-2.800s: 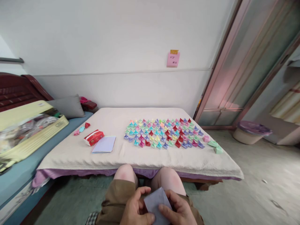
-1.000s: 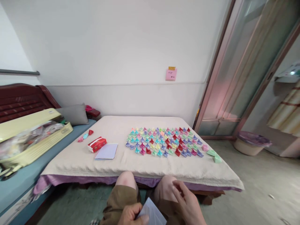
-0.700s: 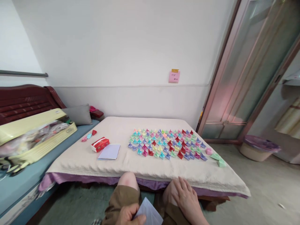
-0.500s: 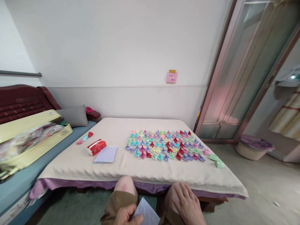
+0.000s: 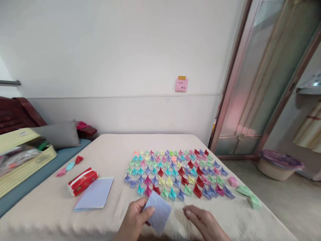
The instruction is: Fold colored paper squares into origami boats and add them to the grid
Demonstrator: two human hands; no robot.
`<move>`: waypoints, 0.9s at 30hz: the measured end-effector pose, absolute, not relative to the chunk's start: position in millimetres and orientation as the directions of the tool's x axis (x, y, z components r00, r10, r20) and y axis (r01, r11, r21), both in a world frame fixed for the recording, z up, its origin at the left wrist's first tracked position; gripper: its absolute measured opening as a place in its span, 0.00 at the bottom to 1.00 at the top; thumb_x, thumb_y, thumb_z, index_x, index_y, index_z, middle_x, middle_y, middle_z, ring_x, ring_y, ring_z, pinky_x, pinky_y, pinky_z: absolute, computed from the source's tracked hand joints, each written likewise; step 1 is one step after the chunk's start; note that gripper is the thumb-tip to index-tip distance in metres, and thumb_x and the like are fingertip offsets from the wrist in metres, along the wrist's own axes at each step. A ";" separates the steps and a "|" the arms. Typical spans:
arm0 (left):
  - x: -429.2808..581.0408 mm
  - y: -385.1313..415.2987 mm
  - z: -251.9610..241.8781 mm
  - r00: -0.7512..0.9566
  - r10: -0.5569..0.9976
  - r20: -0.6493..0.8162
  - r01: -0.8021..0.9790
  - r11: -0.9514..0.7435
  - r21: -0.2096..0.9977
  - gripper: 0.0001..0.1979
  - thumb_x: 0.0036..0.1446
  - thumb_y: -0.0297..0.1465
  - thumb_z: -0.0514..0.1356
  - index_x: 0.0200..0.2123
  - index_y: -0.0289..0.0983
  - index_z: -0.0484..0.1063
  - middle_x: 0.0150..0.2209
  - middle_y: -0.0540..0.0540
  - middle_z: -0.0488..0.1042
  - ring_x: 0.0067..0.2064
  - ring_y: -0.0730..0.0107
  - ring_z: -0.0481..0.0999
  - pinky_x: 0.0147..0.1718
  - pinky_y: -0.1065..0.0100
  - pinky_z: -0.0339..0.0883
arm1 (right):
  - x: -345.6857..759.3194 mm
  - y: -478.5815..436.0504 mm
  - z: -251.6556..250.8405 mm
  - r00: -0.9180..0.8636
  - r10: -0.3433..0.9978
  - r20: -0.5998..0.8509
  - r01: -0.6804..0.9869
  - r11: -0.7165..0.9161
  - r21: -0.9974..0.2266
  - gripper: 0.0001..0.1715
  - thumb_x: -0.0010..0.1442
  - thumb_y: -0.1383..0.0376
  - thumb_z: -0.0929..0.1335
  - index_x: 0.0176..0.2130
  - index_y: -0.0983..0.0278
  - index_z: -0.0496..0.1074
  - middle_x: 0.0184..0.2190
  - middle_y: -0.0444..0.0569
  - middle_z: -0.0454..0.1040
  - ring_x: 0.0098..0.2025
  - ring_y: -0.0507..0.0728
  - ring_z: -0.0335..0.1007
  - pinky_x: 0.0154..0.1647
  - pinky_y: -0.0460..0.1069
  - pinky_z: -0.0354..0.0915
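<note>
My left hand [image 5: 135,219] pinches a folded pale purple paper [image 5: 159,211] just above the near edge of the cream-covered table [image 5: 50,207]. My right hand [image 5: 204,222] hovers beside it on the right with its fingers stretched out and holds nothing. Just beyond both hands lie several rows of small folded paper pieces [image 5: 175,172] in purple, teal, red, pink, green and yellow. A stack of pale purple sheets [image 5: 95,197] lies to the left of my left hand.
A red tissue pack [image 5: 82,181] lies beside the sheets. Pink and green folded pieces [image 5: 244,192] sit at the table's right edge. A yellow case [image 5: 22,160] and grey pillow [image 5: 57,134] are at left; a basin [image 5: 279,164] stands on the floor by the glass door.
My view has moved forward over the table. Both hands have risen from my knees to the table's near edge, the left still holding the paper; the right lifted off my knee.
</note>
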State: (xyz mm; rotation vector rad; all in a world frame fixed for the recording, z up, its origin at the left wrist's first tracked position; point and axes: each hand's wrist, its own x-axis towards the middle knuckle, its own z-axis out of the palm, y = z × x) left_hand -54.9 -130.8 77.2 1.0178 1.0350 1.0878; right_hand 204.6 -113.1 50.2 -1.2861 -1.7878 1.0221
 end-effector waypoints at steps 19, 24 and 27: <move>-37.1 10.8 40.8 0.191 0.979 -0.072 0.023 0.069 0.997 0.14 0.55 0.40 0.63 0.26 0.34 0.72 0.16 0.56 0.61 0.17 0.77 0.56 0.18 0.72 0.47 | 146.2 26.0 18.6 -0.221 0.975 -0.012 -0.264 -0.072 -0.962 0.13 0.45 0.59 0.79 0.29 0.63 0.77 0.30 0.46 0.75 0.33 0.55 0.69 0.33 0.47 0.63; -37.3 7.1 37.9 0.209 0.976 -0.059 -0.006 0.062 0.998 0.14 0.53 0.39 0.64 0.24 0.35 0.71 0.15 0.56 0.61 0.17 0.78 0.55 0.18 0.72 0.47 | 144.1 21.0 19.2 -0.195 0.981 0.011 -0.332 -0.056 -0.941 0.16 0.44 0.61 0.79 0.25 0.63 0.71 0.35 0.47 0.75 0.34 0.55 0.69 0.32 0.47 0.63; -36.7 6.1 32.7 0.229 0.971 -0.073 -0.083 0.094 0.992 0.12 0.50 0.37 0.67 0.29 0.34 0.73 0.20 0.53 0.68 0.20 0.78 0.59 0.20 0.74 0.52 | 144.3 16.7 14.9 -0.226 0.974 -0.030 -0.302 -0.099 -0.948 0.17 0.46 0.60 0.78 0.33 0.62 0.72 0.26 0.43 0.74 0.28 0.53 0.68 0.29 0.46 0.61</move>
